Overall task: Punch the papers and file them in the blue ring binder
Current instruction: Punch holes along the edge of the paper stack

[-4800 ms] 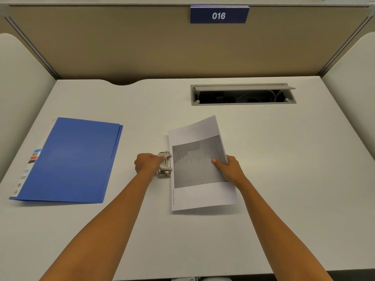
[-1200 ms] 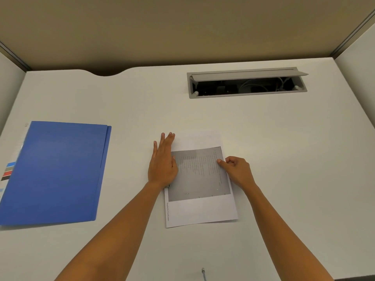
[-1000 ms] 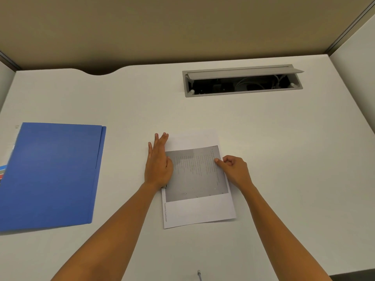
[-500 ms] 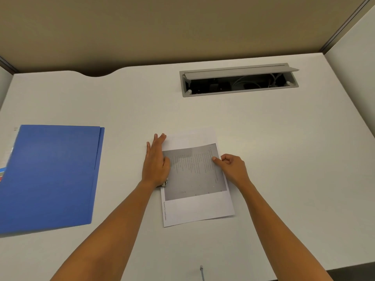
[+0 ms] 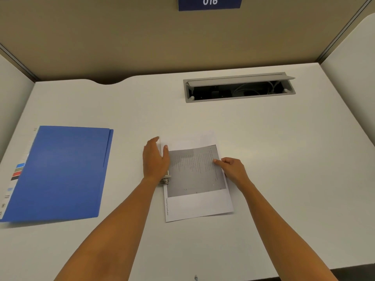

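A white sheet of paper (image 5: 197,201) with a grey printed block lies at the desk's middle, its left edge slid into a small metal hole punch (image 5: 166,179). My left hand (image 5: 154,160) rests palm-down on the punch, fingers together and thumb apart, hiding most of it. My right hand (image 5: 232,169) pinches the paper's right edge between thumb and fingers. The blue ring binder (image 5: 60,171) lies shut on the desk's left side, apart from both hands.
An open grey cable tray (image 5: 239,88) is set into the desk at the back right. Beige partition walls enclose the desk on three sides, with a blue "016" sign (image 5: 210,2) up top. The desk's front edge runs just below my forearms.
The head camera has tilted up, bringing the sign into view. My left hand has lifted its fingers slightly on the punch. The paper and the right hand stay put.
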`<state>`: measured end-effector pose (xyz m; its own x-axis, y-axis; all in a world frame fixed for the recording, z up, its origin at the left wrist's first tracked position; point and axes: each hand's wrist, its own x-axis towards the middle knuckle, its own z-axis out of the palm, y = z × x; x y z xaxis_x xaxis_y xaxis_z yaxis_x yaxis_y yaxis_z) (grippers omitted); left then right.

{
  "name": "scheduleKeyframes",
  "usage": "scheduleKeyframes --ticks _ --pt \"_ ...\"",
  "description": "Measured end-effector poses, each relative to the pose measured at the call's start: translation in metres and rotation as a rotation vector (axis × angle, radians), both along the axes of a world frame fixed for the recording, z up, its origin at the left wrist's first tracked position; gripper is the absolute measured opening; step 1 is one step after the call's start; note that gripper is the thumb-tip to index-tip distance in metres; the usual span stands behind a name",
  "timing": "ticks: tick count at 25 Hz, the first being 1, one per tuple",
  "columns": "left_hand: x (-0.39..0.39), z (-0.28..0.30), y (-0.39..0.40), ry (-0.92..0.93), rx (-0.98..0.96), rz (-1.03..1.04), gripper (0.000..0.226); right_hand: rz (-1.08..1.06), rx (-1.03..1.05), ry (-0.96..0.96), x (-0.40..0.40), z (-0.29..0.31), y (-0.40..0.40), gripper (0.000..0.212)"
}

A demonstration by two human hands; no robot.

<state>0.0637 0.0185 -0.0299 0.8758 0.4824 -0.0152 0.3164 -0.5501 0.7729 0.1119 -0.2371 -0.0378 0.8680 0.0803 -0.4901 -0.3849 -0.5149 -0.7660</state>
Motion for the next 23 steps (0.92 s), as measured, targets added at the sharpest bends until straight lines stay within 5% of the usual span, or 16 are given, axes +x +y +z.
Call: scheduleKeyframes --ticks 3,6,10,18,23 --pt "-0.012 0.008 0.003 0.130 0.030 0.206 0.037 -0.006 0.001 -0.003 -0.003 0.001 -0.001 0.034" --pt "-0.025 0.007 0.006 0.333 -0.106 0.204 0.041 -0.001 -0.006 -0.011 -0.005 0.002 0.000 0.028" --pt "-0.037 0.006 0.004 0.332 -0.195 0.155 0.031 0.002 0.007 -0.019 -0.008 0.007 0.000 0.019" --pt "-0.051 0.036 0.025 0.209 -0.514 0.556 0.031 0.022 -0.022 -0.038 -0.008 0.010 0.002 0.022" --pt "-0.050 0.046 0.021 0.168 -0.643 0.553 0.025 -0.071 -0.127 -0.188 -0.015 0.015 0.002 0.033"
